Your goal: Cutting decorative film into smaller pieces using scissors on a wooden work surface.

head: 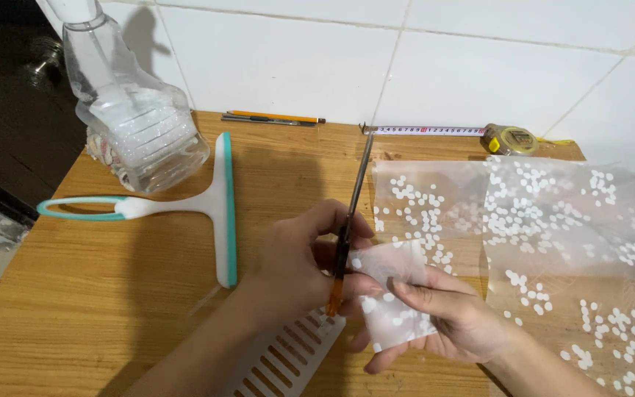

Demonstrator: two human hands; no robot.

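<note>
Wooden bench (pixel 112 309); dotted clear film sheet (pixel 553 220) spreads right of the fingers. Left hand (pixel 295 265) fingers closed on orange-handled scissors (pixel 350 220), blades probably shut. Right hand (pixel 450 320) fingers pinch a small dotted film piece (pixel 391 294).

bare wood front left, squeegee (pixel 218 206), bottle (pixel 137 125) behind

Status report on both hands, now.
Left hand grips scissors, blades closed. Right hand pinches small dotted film piece. Squeegee and spray bottle lie left, apart.
</note>
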